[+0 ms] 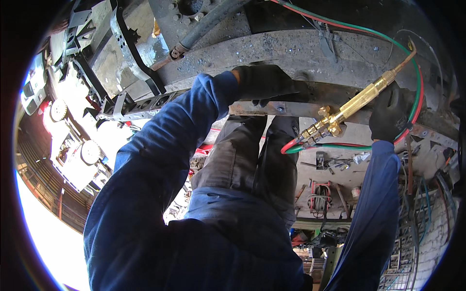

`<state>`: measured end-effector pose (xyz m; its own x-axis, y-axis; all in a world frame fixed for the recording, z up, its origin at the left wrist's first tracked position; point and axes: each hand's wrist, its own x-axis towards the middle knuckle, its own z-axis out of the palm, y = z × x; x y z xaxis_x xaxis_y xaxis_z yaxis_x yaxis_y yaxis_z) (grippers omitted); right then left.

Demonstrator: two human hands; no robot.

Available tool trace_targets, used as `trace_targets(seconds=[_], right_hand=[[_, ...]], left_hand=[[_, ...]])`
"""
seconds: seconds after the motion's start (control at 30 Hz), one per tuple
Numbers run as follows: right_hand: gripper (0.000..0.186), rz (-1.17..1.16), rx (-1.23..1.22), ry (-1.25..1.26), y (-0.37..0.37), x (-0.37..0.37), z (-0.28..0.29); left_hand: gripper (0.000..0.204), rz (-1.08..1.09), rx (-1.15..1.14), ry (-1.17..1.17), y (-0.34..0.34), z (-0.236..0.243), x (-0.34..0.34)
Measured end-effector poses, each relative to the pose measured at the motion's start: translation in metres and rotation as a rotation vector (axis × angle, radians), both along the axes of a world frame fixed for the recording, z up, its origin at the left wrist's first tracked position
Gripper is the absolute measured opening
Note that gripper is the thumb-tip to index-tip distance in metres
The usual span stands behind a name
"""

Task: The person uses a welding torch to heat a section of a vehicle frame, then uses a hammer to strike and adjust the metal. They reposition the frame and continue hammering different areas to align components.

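My left hand [266,83], in a black glove, is closed over the top edge of a long rusty steel rail [286,107]. Its fingers point right and a fingertip shows below. My right hand [388,114], also gloved in black, lies at the same rail farther right, its fingers curled round it and partly lost in shadow. Between the hands a brass gas torch [359,103] rests slantwise across the rail, its curved copper tip [411,51] up at the right. A red hose [418,94] and a green hose [340,145] run from its valve end and loop past my right wrist.
Beyond the rail lies a wide grit-strewn steel beam [286,46], with a metal shaft [206,26] above it. Black brackets [133,51] stand at left. Loose tools [335,161] and a coiled hose [319,199] lie on the floor behind me. A white vehicle [73,155] shows far left.
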<state>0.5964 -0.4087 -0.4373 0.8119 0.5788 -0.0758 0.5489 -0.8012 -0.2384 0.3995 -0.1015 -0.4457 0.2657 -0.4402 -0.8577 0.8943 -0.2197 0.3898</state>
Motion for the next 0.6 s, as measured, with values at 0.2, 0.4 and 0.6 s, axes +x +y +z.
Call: trace_targets(seconds=[0.2,0.4,0.6], right_hand=[[0.030,-0.036,0.021,0.036,0.000,0.000,-0.001],[0.031,-0.003,-0.016,0.008,-0.003,0.000,-0.002],[0.032,-0.036,0.005,0.039,0.001,-0.001,-0.001]], left_hand=[[0.047,0.212,0.071,-0.158,-0.013,-0.003,-0.016],[0.057,0.281,0.088,-0.119,-0.011,0.000,-0.016],[0.068,0.294,0.082,-0.083,-0.004,0.007,-0.016]])
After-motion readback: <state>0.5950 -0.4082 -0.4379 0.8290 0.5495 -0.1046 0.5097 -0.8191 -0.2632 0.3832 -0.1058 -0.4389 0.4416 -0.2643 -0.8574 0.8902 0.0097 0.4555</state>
